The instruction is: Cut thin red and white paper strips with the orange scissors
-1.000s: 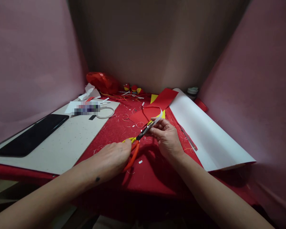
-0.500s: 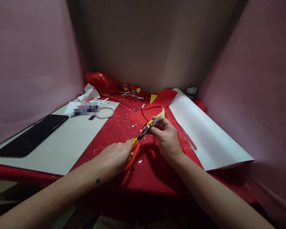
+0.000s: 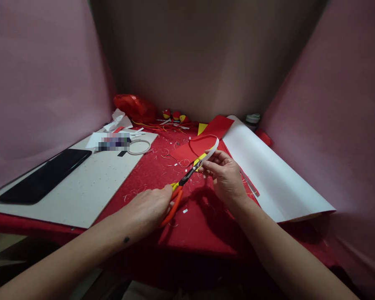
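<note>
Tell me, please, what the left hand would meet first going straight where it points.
With its scissors leading, the left hand would probably first meet the strip in the right hand, though depth there is unclear.

On my feed I saw a red-clothed table (image 3: 203, 241) carrying a pale speckled board (image 3: 90, 191) at nine o'clock, a red bag (image 3: 136, 108) near eleven, three red-and-yellow figures (image 3: 176, 116) at twelve, a large white sheet (image 3: 278, 183) at three.
</note>
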Motion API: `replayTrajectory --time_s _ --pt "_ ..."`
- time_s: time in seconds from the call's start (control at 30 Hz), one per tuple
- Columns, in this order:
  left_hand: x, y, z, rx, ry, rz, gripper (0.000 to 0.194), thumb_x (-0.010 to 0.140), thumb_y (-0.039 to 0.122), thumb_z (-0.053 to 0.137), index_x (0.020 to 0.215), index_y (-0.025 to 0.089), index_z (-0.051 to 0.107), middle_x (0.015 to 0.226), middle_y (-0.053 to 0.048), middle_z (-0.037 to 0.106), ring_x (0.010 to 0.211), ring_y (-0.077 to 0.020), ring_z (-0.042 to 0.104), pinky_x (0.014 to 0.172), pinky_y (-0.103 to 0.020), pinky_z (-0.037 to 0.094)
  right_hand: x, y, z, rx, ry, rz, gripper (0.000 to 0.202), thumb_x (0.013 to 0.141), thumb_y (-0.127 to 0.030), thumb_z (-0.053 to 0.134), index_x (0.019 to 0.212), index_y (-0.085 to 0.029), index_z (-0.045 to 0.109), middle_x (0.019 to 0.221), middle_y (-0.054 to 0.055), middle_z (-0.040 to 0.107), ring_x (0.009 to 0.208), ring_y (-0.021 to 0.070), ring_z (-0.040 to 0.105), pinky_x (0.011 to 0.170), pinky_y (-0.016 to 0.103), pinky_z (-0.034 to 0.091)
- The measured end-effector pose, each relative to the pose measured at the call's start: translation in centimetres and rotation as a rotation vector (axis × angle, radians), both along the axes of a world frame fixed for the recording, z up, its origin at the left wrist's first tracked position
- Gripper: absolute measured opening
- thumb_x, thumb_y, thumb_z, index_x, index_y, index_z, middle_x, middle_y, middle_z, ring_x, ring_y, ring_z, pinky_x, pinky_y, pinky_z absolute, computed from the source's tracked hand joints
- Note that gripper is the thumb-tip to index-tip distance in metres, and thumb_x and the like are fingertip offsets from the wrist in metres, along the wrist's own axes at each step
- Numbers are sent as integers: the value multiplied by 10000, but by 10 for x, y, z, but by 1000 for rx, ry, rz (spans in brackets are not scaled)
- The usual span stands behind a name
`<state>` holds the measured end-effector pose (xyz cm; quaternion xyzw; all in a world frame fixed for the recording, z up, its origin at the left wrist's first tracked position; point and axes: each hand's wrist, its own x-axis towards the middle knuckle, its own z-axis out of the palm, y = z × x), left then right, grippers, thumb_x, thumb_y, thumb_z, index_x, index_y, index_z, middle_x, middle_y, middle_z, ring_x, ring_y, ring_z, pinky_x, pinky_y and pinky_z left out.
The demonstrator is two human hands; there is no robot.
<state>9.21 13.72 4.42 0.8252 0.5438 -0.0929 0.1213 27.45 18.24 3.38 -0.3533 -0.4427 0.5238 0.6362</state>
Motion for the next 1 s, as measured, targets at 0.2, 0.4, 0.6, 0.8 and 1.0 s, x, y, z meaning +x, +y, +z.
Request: replayTrajectory --time_s 0.2,0.4,0.6,0.8,1.0 --pt "1 -3 7 -28 -17 -11 229 815 303 301 939 176 447 866 -151 648 758 -315 625 597 -400 442 -1 -2 1 -61 52 73 274 602 -132 670 843 -168 546 639 -22 609 567 134 615 543 283 515" --pt "-2 -2 7 8 -6 -22 252 805 284 339 999 162 443 878 -162 643 767 -338 620 579 -396 419 -2 -5 1 -50 40 106 264 605 -119 657 845 -174 564 676 -21 619 575 124 611 527 268 518" --pt "-1 2 2 28 -3 -28 245 817 275 323 1005 163 431 855 -147 645 741 -323 621 563 -380 411 -3 -6 0 -47 65 108 265 612 -110 647 858 -172 569 680 -21 597 580 127 609 529 274 518" --pt "-1 3 -2 49 6 -1 270 830 230 274 1023 159 449 836 -147 649 742 -312 625 577 -379 416 -3 -6 -2 -39 57 92 263 626 -110 633 871 -183 570 720 -11 593 608 126 601 550 285 516" --pt "0 5 -3 51 -8 -7 263 827 238 267 991 169 461 838 -152 651 749 -331 624 579 -399 421 -4 -5 -3 -46 47 74 264 618 -119 632 865 -188 565 700 -19 577 594 122 592 541 280 519"
